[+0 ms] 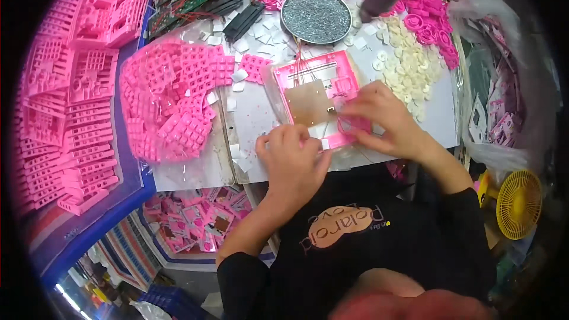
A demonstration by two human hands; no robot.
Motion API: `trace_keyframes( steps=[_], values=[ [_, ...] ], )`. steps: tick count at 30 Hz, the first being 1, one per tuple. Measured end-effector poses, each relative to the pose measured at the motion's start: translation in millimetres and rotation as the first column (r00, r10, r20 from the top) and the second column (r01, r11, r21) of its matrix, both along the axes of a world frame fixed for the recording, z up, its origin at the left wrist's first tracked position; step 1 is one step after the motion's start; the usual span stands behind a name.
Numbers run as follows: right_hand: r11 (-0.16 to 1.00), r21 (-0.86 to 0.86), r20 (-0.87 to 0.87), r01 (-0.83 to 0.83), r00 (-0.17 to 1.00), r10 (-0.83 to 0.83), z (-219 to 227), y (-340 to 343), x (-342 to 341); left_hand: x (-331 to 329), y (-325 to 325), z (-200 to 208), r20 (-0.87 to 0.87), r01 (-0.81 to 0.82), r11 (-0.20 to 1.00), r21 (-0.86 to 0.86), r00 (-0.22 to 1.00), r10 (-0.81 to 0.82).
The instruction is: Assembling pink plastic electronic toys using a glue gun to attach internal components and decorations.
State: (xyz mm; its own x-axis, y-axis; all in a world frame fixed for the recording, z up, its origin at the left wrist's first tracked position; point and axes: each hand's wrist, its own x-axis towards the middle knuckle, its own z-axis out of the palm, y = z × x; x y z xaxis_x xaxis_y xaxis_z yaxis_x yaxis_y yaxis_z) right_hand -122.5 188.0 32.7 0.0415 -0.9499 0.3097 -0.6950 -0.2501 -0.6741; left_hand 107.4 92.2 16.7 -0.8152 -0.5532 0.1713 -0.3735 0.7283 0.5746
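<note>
In front of me a pink plastic housing [341, 138] lies on the work table, with a plain brown circuit board [308, 104] inside it. Thin red and dark wires [298, 53] run from its far side. My left hand [289, 153] is closed at the near left corner of the housing, its fingers curled. A small white piece [325, 144] shows by its fingertips. Over the right side of the housing, my right hand [385, 120] has its fingers and thumb drawn together beside the board. Thin wire shows near them, but what they pinch is hidden.
A round tray of small metal screws [315, 16] stands beyond the housing. White round parts [409, 62] are heaped to the right, pink keypads [178, 89] in plastic to the left. Pink housings [89, 77] fill the far left. A yellow fan [519, 204] is at right.
</note>
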Motion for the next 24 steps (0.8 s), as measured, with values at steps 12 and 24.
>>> trace_keyframes(
  steps=[12, 24],
  values=[
    [0.947, 0.25, 0.051, -0.202, 0.979, 0.195, -18.9, -36.7, 13.3, -11.4, -18.3, -16.5, -0.174, -0.01, 0.998, -0.063, 0.985, -0.001],
    [0.957, 0.28, 0.333, -0.073, 0.943, -0.025, -12.7, -42.3, 13.4, -23.3, -22.5, -9.4, -0.094, -0.056, 0.991, 0.123, 0.993, 0.068]
  ],
)
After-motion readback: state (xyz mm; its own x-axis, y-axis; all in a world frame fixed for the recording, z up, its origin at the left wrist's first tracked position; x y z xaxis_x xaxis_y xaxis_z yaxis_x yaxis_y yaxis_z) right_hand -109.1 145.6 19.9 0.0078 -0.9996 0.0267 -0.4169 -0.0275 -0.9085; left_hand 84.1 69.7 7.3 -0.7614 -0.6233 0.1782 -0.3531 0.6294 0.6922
